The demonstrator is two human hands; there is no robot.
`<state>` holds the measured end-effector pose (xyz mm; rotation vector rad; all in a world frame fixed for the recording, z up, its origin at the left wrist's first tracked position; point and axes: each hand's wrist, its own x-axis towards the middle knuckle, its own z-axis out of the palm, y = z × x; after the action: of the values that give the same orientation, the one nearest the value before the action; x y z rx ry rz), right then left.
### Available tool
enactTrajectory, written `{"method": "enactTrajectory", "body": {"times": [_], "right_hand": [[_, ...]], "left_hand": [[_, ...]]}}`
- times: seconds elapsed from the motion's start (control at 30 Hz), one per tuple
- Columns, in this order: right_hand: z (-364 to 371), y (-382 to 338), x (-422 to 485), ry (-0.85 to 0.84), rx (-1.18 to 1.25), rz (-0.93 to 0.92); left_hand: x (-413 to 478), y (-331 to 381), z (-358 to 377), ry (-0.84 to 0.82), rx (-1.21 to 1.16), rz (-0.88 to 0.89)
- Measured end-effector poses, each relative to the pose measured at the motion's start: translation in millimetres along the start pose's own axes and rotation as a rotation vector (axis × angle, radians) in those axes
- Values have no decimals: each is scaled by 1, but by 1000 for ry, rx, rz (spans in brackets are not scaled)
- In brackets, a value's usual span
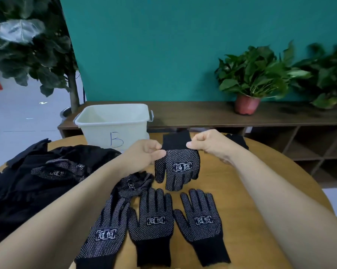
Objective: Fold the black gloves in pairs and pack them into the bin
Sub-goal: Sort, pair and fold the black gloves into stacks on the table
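We hold a black knit glove [178, 167] with white grip dots, its plain ribbed cuff pointing away and its dotted side up. Our left hand [144, 154] and right hand [208, 144], both curled, pinch its side edges where cuff meets palm. Just beyond the grip stands a smooth cream plastic bin [113, 121] marked "B" in blue. Nearer than the grip, three matching gloves [154, 224] lie flat on the round wooden table [216, 179], each printed "冠恒" in a white frame.

Even soft indoor light, faint shadows, blurred edges, wide-angle bending
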<state>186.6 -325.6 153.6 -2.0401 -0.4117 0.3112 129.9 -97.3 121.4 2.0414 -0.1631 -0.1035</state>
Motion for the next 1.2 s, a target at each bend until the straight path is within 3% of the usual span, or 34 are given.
{"method": "enactTrajectory", "body": {"times": [0.3, 0.77, 0.93, 1.2], "right_hand": [[-26, 57, 13, 25, -4, 108], [-38, 76, 27, 98, 1, 100], [-32, 84, 26, 45, -50, 134], [-39, 81, 30, 106, -70, 69]], "left_hand": [[50, -16, 42, -88, 0, -37], [77, -15, 54, -48, 51, -24], [75, -14, 60, -52, 176, -28], [77, -2, 53, 30, 260, 17]]}}
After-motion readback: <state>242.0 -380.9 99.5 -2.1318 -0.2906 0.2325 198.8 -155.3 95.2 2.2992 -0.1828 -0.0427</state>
